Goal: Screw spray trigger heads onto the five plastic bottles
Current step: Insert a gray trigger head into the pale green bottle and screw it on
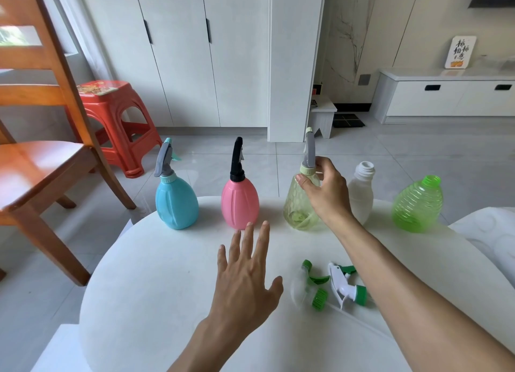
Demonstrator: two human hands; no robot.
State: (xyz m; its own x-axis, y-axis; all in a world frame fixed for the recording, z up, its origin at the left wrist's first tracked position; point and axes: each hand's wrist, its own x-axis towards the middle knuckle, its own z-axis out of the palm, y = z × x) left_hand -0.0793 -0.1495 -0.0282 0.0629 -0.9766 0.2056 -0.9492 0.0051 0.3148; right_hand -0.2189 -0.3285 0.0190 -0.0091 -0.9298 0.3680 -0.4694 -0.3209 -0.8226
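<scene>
Five bottles stand in a row along the far edge of the round white table (pixel 167 288). The blue bottle (pixel 177 204) carries a grey trigger head, the pink bottle (pixel 239 203) a black one. My right hand (pixel 326 193) grips the neck and collar of the pale yellow-green bottle (pixel 296 207), under its grey trigger head (pixel 310 150). The white bottle (pixel 361 196) and the green ribbed bottle (pixel 418 204) stand with bare necks. Two loose trigger heads lie on the table: a clear one with green parts (pixel 309 285) and a white one with a green collar (pixel 347 285). My left hand (pixel 246 277) hovers open over the table, fingers spread.
A wooden chair (pixel 41 148) stands at the left and an orange plastic stool (pixel 117 123) behind it. White cabinets and a pillar (pixel 295 65) line the back. A white cushioned seat edge (pixel 487 232) shows at the right.
</scene>
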